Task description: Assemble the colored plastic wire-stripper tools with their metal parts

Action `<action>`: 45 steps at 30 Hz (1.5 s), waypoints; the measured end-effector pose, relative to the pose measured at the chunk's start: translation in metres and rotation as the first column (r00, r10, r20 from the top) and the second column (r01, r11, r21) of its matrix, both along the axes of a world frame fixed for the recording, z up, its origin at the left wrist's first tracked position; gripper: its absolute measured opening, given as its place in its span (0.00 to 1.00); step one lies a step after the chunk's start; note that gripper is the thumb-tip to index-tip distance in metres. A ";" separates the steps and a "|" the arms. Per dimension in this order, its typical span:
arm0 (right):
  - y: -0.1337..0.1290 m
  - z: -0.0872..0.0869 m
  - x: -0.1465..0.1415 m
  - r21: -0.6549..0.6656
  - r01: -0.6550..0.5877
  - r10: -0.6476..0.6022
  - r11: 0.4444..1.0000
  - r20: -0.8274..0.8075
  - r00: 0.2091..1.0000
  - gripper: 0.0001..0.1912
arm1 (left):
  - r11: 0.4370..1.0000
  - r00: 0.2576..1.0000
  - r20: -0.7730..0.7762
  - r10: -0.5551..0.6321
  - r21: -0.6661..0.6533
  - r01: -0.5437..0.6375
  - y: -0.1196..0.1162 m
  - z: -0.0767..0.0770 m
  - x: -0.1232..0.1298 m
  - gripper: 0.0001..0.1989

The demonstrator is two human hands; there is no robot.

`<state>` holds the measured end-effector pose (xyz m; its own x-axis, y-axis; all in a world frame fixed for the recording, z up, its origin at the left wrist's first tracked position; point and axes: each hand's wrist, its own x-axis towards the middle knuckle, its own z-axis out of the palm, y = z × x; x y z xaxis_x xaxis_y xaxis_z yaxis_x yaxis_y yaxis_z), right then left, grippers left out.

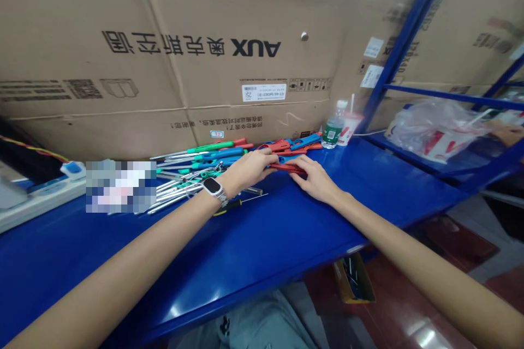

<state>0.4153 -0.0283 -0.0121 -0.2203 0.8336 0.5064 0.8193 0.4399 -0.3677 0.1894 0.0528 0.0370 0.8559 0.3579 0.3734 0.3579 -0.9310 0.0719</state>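
Note:
My left hand (252,168), with a watch (212,186) on its wrist, reaches over the pile against the cardboard. Its fingers close on the near end of a long red plastic piece (289,168). My right hand (314,179) grips the other end with thumb and fingers. Just behind lie flat red plastic parts (279,145) and blue plastic parts (306,142). Left of my hands is a heap of metal rods (174,196), some with green handles (210,147) or blue handles (221,156). A thin screwdriver (234,204) with a dark and yellow handle lies under my left wrist.
The blue table (196,262) is backed by a cardboard sheet (196,76). A water bottle (332,130) and a cup with a straw (350,126) stand behind my right hand. A white power strip (45,199) lies left. A box (354,279) sits below. Another person's hand (507,132) shows far right.

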 end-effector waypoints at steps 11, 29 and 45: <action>-0.017 0.011 -0.157 0.056 -0.356 0.335 0.933 0.229 0.914 0.19 | 0.993 0.983 0.138 0.119 -0.040 -0.115 -0.063 -0.012 -0.188 0.12; 0.030 0.005 -0.177 -0.119 -0.449 0.336 0.885 -0.503 0.796 0.12 | 0.939 0.873 0.365 0.325 -0.234 -0.252 -0.047 -0.022 -0.191 0.12; 0.036 0.000 -0.174 -0.028 -0.271 0.214 0.962 -0.542 0.813 0.15 | 0.939 0.894 0.290 0.342 -0.126 -0.319 -0.051 -0.021 -0.193 0.18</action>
<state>0.2413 0.0077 -0.0122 -0.1445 0.8408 0.5217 0.3573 0.5360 -0.7649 -0.0033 0.0019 0.0165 0.5328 0.6367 0.5574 0.5938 -0.7506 0.2897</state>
